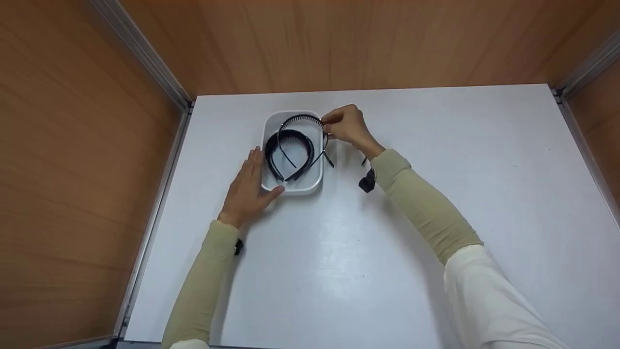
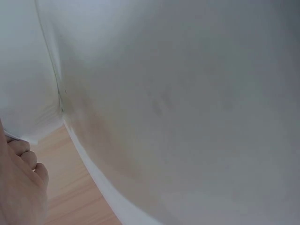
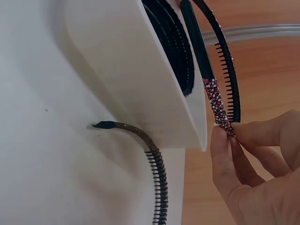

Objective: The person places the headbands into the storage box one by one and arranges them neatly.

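Note:
A white rectangular container stands at the back of the table with several black headbands inside. Above it, my right hand pinches a toothed black headband between thumb and fingers. Pink and silver glitter covers part of that band, and its arc overlaps the container's opening in the head view. My left hand rests along the container's left side, fingers straight, thumb at the near rim. Another toothed headband, with a goldish end, lies on the table just right of the container, partly hidden by my right hand in the head view.
The white table spreads out around the container. Wood-grain panels rise behind the table and at both sides, with metal frame strips at the corners. A black wrist camera hangs under the right wrist.

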A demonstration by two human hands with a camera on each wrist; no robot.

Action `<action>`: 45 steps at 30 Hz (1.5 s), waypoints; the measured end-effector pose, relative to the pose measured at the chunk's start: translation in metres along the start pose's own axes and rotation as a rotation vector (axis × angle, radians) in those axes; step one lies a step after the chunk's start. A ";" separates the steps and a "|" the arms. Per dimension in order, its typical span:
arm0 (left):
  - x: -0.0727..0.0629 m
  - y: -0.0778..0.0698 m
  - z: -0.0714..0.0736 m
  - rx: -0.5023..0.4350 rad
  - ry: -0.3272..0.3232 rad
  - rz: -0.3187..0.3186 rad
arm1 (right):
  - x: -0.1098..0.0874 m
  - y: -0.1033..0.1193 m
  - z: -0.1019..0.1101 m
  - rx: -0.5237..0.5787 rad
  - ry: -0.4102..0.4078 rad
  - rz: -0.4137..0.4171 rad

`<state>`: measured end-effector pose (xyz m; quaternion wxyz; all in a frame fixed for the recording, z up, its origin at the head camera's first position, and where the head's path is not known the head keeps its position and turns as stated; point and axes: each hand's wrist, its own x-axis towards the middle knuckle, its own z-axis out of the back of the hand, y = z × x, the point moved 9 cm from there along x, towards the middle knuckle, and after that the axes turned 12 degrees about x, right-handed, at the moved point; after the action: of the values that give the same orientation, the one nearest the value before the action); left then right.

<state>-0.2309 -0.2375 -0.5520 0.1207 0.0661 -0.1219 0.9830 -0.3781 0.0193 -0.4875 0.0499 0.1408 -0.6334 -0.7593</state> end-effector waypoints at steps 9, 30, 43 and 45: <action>0.001 -0.003 0.002 -0.002 -0.011 -0.014 | 0.001 0.000 -0.018 0.018 0.009 0.056; 0.001 -0.003 0.005 0.004 -0.004 -0.027 | 0.003 0.005 -0.046 -0.134 -0.014 0.130; 0.000 -0.004 0.005 -0.004 -0.014 -0.018 | 0.002 0.005 -0.051 -0.217 0.006 0.146; 0.001 -0.004 0.004 -0.004 -0.011 -0.019 | 0.002 0.005 -0.050 -0.217 0.001 0.147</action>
<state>-0.2302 -0.2346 -0.5468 0.1294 0.0725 -0.1239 0.9812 -0.3669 -0.0298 -0.4904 0.1206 0.0882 -0.5563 -0.8175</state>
